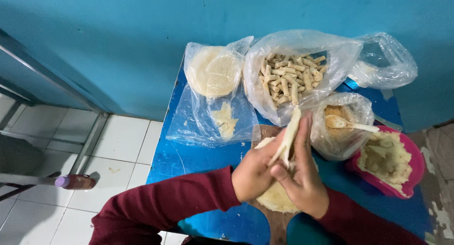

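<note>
Item: one pale dough roll [289, 134], long, slim and cream-coloured, its upper end tapering toward the bag of finished rolls. It stood tilted above the wooden board [276, 223], held between both hands.

Grip: left hand [254, 171] curled about the roll's lower part, fingers closed against it. Right hand [302, 179] lay just beside, its fingers pressed along the roll's right edge, thumb tucked against the base. Both hands were closed on the roll, not spread.

Beneath the hands, on the board: one flat round dough wrapper [276, 200], mostly covered by the hands.

Count, relative to the board:
- One clear plastic bag of finished rolls [291, 77], beyond the board; many rolls, too heaped to count.
- One clear bag holding a stack of round wrappers [213, 71], beyond and left of the board, with torn dough scraps [224, 120] lying lower in it.
- One small bag of brown crumbly filling [338, 131], right of the board, with one pale plastic spoon [350, 124] resting in it.
- One pink bowl of mashed pale filling [388, 160], further right.
- One empty crumpled bag [383, 60], far right and beyond.

All rested on a blue table [189, 157].
</note>
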Tool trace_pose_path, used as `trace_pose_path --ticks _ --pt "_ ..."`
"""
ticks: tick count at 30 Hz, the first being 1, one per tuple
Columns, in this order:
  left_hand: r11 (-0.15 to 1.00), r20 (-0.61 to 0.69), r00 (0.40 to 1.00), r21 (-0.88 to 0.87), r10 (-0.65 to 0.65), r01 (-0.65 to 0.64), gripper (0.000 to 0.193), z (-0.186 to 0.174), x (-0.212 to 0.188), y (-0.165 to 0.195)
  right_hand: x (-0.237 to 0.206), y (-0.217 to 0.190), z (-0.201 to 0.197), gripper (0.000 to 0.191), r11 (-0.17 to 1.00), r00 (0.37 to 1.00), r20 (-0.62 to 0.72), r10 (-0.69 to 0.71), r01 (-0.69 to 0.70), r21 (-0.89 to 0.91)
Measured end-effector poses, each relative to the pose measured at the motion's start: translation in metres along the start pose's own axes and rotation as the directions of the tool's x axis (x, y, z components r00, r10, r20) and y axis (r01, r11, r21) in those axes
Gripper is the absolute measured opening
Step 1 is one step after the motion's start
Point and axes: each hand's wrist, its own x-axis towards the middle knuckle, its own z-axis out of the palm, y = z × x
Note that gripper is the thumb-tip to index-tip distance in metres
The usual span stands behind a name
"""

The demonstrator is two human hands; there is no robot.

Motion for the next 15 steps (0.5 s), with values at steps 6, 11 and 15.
trace_pose_path --ticks 6,11,15 --pt "0.999 0.027 0.999 -0.039 0.020 -0.018 0.056 0.013 0.004 0.003 -0.015 0.011 -0.020 0.070 0.969 0.964 -0.106 0.245 -0.239 0.065" --pt "0.677 -0.016 0.963 -0.715 -0.268 0.176 0.048 0.009 0.011 0.003 -0.013 0.011 -0.044 0.067 0.762 0.815 -0.018 0.579 -0.534 0.366" --pt "0.557 -0.114 0.936 -0.825 -0.333 0.097 0.046 0.002 0.017 0.006 -0.002 0.007 -0.055 0.058 0.391 0.753 0.039 0.656 -0.384 0.836"
